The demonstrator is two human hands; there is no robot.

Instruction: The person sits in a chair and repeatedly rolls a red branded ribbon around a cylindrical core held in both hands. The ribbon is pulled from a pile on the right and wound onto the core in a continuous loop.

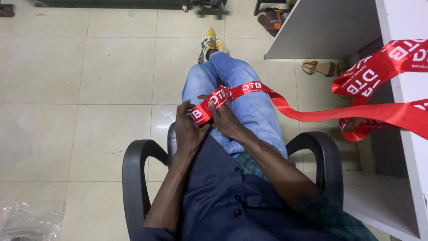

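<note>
Dark blue buttoned shirt (pixel 223 201) fills the near centre, worn by the seated person. Black office chair (pixel 133 178) surrounds the body, with one armrest near left and the other near right. Pale tiled floor (pixel 89 67) spans the whole left and far part of the scene. White desk (pixel 401 89) stands at right, its grey side panel slanting away at far right and a lower shelf near right. Blue jeans (pixel 249 102) cover the crossed legs, which extend toward the far centre and end in a yellow and white sneaker (pixel 208 43).

Red ribbon (pixel 312 114) with white lettering runs from the lap, across the right thigh, to the right, where it loops and drapes over the tabletop edge. Its near end is rolled or folded between both hands, above the left thigh.

Left hand (pixel 189 127) has its grip closed on the ribbon's folded end, fingers curled over it. Right hand (pixel 225 120) has its grip closed on the same band just to the right, thumb on top.

Brown sandals (pixel 272 20) lie far right on the floor; a tan sandal (pixel 318 68) sits under the desk. Crumpled clear plastic bag (pixel 29 221) lies near left.
</note>
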